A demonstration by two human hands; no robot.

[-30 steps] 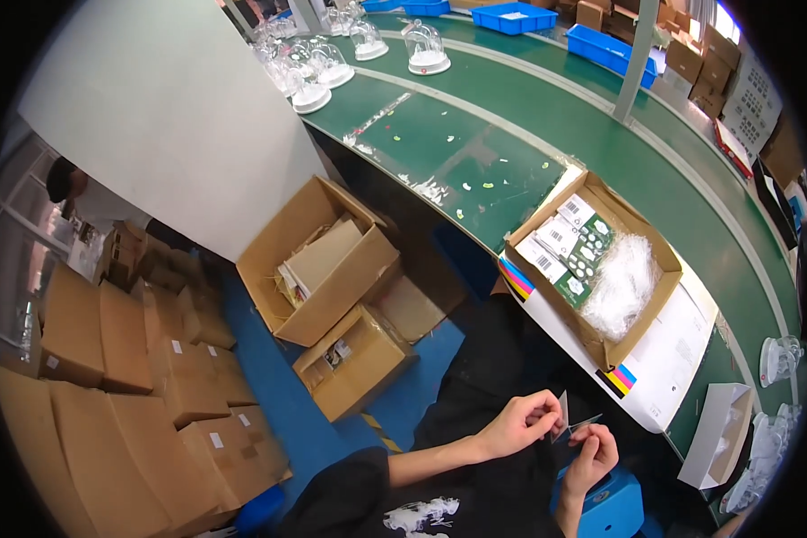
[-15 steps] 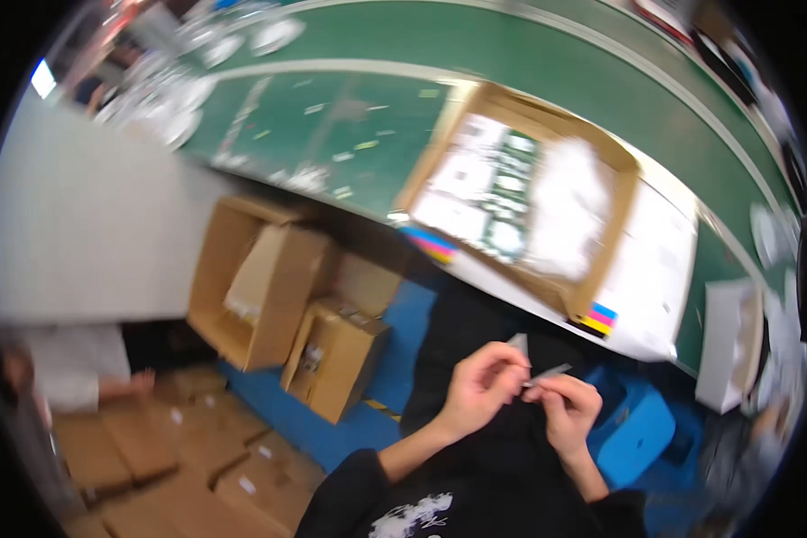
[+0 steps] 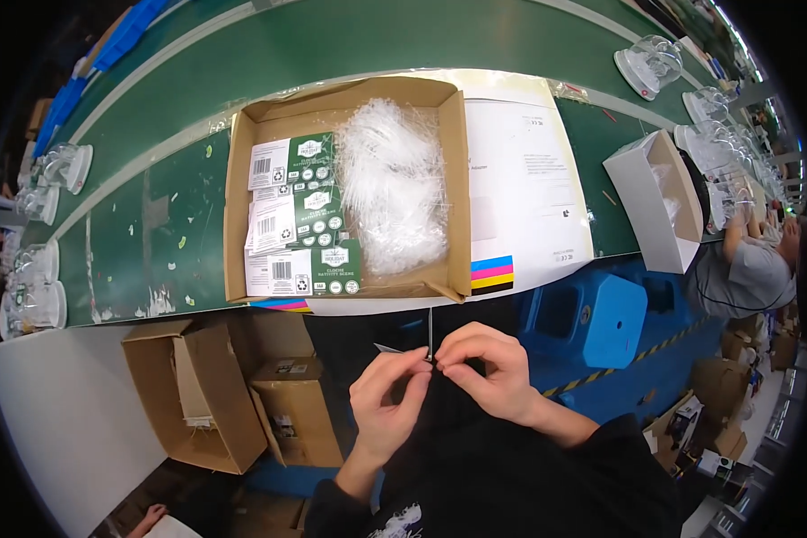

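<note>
My left hand (image 3: 387, 399) and my right hand (image 3: 493, 372) meet fingertip to fingertip in front of my dark clothing, just below the bench edge. Between finger and thumb, the left pinches a thin card tag (image 3: 430, 332), seen nearly edge-on, while a pale corner shows behind its fingers. The right is also closed in a pinch against it; whatever its fingertips hold is too small to make out. Beyond them, a shallow cardboard tray (image 3: 459, 188) holds green-and-white printed card tags (image 3: 318, 211) on its left. A heap of clear plastic strands (image 3: 394, 193) fills its right.
White printed sheets (image 3: 529, 179) lie under the tray on the green bench (image 3: 161, 233). Clear domes with white bases (image 3: 650, 67) stand along both sides. A white open box (image 3: 659, 202) is at right, a blue stool (image 3: 592, 318) below. Cardboard boxes (image 3: 197, 394) stand lower left; another person (image 3: 753, 269) sits far right.
The view has swung right and levelled, and the picture is sharper. My hands have come together at the fingertips, and the card now stands nearly edge-on between them.
</note>
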